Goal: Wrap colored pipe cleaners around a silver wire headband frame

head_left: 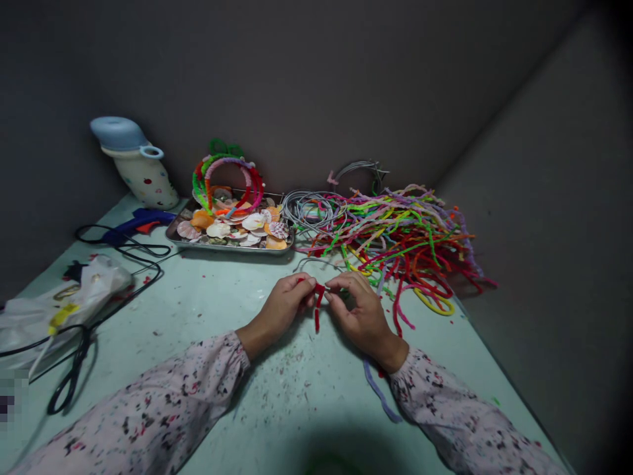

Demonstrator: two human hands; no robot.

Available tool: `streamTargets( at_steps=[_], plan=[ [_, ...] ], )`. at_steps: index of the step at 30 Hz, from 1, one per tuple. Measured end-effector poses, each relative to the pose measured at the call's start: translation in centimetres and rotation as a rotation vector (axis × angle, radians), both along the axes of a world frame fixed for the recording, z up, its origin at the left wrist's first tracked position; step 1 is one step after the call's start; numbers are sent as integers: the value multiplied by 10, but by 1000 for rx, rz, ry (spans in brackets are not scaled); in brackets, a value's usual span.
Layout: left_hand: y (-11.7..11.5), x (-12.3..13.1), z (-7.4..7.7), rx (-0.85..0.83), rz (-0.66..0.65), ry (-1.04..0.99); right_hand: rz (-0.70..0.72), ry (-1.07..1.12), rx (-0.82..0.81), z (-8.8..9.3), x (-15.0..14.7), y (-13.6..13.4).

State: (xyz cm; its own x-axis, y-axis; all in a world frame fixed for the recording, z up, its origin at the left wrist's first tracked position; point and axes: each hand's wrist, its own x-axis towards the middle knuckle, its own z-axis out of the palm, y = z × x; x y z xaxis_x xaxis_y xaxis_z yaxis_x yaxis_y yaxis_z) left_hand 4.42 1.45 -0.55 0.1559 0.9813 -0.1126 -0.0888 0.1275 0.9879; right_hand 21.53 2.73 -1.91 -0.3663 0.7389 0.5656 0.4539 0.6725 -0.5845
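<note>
Item: red pipe cleaner [318, 302]. One short, fuzzy, bent piece. Its upper part is pinched between the fingers of the left hand [284, 307] and the right hand [360, 315], bridging the small gap between them. Its loose end hangs straight down toward the pale green counter [222, 310], near the counter's middle.

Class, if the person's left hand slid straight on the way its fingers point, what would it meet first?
Probably the right hand, pinching the same red pipe cleaner that the left hand holds; the fingertips almost touch, though depth is unclear.
</note>
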Motion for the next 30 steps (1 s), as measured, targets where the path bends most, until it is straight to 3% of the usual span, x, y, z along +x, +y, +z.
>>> streamTargets(
  at_steps=[30],
  plan=[
    [-1,-2,-4,71,-43,99,-64,25,-23,-3,2,2]
  ],
)
